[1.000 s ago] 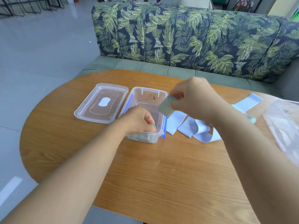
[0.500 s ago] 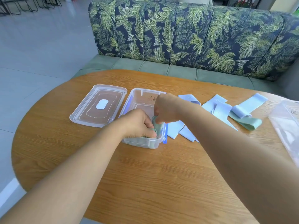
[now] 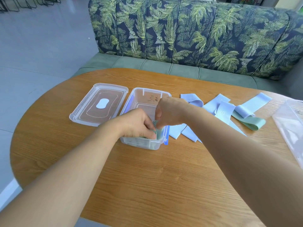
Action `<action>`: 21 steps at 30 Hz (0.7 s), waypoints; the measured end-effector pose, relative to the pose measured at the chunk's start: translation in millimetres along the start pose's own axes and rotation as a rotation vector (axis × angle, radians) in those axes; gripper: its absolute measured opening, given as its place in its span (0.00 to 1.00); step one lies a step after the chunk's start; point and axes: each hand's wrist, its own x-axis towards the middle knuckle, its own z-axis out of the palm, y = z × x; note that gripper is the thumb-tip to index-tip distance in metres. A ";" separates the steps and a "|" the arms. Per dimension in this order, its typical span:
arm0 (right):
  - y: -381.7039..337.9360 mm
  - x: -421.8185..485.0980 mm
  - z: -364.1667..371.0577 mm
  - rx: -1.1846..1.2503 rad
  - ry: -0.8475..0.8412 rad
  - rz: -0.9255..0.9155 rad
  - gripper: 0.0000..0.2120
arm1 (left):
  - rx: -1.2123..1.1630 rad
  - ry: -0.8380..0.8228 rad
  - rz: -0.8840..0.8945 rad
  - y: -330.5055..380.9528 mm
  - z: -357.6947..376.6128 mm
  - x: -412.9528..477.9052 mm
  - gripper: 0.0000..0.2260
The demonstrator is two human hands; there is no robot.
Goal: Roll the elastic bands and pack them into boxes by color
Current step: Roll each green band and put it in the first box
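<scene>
Both hands down in the clear box, working a green roll into the near right corner.

The right hand (image 3: 170,112) comes in from above, fingertips pinching the top of the green roll (image 3: 158,131), which stands on end inside the clear box (image 3: 147,97), against its right wall. The left hand (image 3: 139,123) is in there too, fingers curled down and gripping the roll from the left, with more packed green bands (image 3: 143,137) showing through the near wall beneath it. The box's lid (image 3: 98,105) lies flat just to the left on the wooden table (image 3: 147,177). To the right of the box, loose blue bands (image 3: 218,108) sprawl in a crossed heap, and one flat green band (image 3: 250,122) lies at their far right end. Another clear container (image 3: 290,122) pokes in at the right edge, and a leaf-print sofa (image 3: 196,33) backs the table.
</scene>
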 end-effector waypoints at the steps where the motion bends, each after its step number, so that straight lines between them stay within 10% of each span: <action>1: 0.2 0.2 -0.5 0.004 -0.004 0.013 0.15 | 0.009 0.003 0.000 0.0 -0.1 -0.5 0.05; 21: -2.3 -4.8 -7.0 0.018 -0.090 0.003 0.15 | -0.022 0.084 -0.040 -6.7 0.6 -2.0 0.21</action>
